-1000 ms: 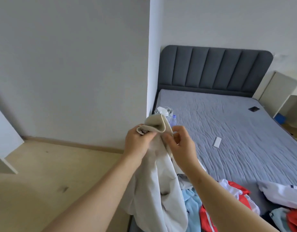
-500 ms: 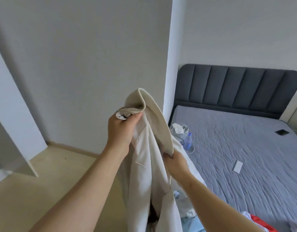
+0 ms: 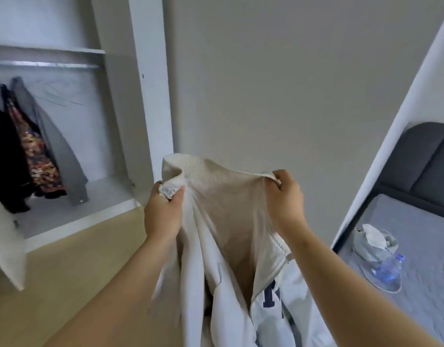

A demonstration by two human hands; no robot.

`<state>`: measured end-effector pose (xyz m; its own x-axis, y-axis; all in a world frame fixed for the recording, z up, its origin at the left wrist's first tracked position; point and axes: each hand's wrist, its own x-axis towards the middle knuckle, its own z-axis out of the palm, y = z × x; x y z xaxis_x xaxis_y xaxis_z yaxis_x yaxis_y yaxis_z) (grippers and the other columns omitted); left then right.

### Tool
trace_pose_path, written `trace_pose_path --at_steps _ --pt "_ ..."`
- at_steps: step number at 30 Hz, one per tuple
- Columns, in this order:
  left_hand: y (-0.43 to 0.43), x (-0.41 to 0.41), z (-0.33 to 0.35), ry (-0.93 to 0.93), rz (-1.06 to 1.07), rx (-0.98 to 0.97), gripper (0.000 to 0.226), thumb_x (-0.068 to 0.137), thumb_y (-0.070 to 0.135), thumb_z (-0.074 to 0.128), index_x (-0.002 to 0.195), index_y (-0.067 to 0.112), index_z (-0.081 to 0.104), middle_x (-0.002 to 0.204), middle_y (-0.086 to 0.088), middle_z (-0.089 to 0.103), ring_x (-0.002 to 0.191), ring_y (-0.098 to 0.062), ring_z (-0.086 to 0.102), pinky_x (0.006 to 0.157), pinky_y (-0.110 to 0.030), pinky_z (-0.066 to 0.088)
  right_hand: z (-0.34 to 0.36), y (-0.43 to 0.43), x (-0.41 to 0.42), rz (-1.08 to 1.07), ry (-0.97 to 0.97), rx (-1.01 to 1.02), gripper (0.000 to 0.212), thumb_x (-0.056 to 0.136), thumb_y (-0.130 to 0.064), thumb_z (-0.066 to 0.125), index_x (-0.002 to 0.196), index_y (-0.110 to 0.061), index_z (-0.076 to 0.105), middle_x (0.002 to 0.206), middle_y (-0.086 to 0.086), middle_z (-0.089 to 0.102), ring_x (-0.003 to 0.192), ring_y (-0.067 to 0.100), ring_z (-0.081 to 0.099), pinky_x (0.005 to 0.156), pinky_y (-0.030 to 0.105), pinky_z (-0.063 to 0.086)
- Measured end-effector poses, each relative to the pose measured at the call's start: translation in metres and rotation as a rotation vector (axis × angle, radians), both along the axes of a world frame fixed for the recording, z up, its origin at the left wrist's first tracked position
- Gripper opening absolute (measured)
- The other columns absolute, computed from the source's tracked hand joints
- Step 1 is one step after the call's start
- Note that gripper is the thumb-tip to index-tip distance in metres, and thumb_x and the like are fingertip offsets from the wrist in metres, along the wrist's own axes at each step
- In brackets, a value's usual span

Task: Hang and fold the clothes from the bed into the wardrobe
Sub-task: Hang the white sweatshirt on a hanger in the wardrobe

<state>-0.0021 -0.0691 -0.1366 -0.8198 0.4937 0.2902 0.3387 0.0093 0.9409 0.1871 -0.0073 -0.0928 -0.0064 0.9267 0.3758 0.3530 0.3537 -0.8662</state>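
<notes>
Jacket: I hold a cream zip-up jacket with a ribbed collar up in front of me, its collar stretched between my two hands and its body hanging down between my forearms; dark blue lettering shows on its lower front.
Left hand: my left hand has its fingers curled tight around a bunched end of the collar.
Right hand: my right hand pinches the other collar end, fingers closed over the ribbed edge.
Wardrobe: the open white wardrobe stands to my left, well apart from the jacket, with a metal hanging rail.
Already hung: a grey garment, a patterned dark garment and a black garment hang side by side.
Bed: the grey-sheeted bed with a dark padded headboard lies to my right.
On the bed: a clear plastic bag holding a white face mask and a water bottle.
In the way: the plain wall fills the space straight ahead, behind the jacket.
</notes>
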Motion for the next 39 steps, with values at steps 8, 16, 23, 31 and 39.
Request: trace_pose_path --at_steps 8,16,23,31,39 --pt "-0.016 -0.134 -0.007 -0.196 0.077 -0.022 0.022 0.091 0.034 0.055 0.101 0.015 0.060 0.095 -0.002 0.061 0.093 -0.026 0.056 0.078 -0.028 0.038 -0.006 0.011 -0.147 0.132 0.056 -0.123 0.019 0.087 -0.011 0.039 0.071 -0.014 0.048 0.066 -0.003 0.049 0.063 0.014 0.043 0.056 0.026 0.037" --pt "-0.038 -0.280 -0.006 -0.367 0.128 0.005 0.021 0.088 0.035 0.059 0.086 0.015 0.056 0.100 -0.015 0.063 0.094 -0.031 0.058 0.085 -0.037 0.044 -0.017 0.020 -0.316 0.248 0.154 -0.243 0.020 0.087 -0.007 0.037 0.073 -0.015 0.049 0.072 -0.001 0.052 0.066 0.014 0.047 0.059 0.027 0.039" --pt "-0.036 -0.363 -0.019 -0.387 0.196 0.098 0.009 0.091 0.030 0.056 0.091 0.024 0.049 0.081 0.010 0.052 0.082 -0.015 0.051 0.081 -0.032 0.039 -0.045 0.033 -0.416 0.370 0.085 -0.329 0.023 0.086 -0.012 0.040 0.064 -0.013 0.041 0.065 -0.001 0.041 0.060 0.015 0.038 0.056 0.028 0.034" --pt "0.021 -0.449 -0.019 -0.366 0.228 0.226 0.020 0.089 0.033 0.060 0.106 0.025 0.060 0.102 0.003 0.065 0.097 -0.016 0.061 0.087 -0.034 0.049 -0.045 0.097 -0.527 0.525 0.172 -0.488 0.014 0.089 -0.013 0.041 0.077 -0.008 0.047 0.069 0.003 0.040 0.060 0.015 0.037 0.055 0.026 0.032" --pt "0.129 -0.558 -0.008 -0.264 0.396 0.185 0.015 0.090 0.034 0.056 0.076 0.032 0.050 0.081 0.011 0.055 0.084 -0.014 0.054 0.080 -0.030 0.044 -0.050 0.215 -0.645 0.706 0.130 -0.550 0.010 0.086 -0.010 0.040 0.078 -0.009 0.045 0.076 0.009 0.040 0.071 0.022 0.040 0.062 0.033 0.034"
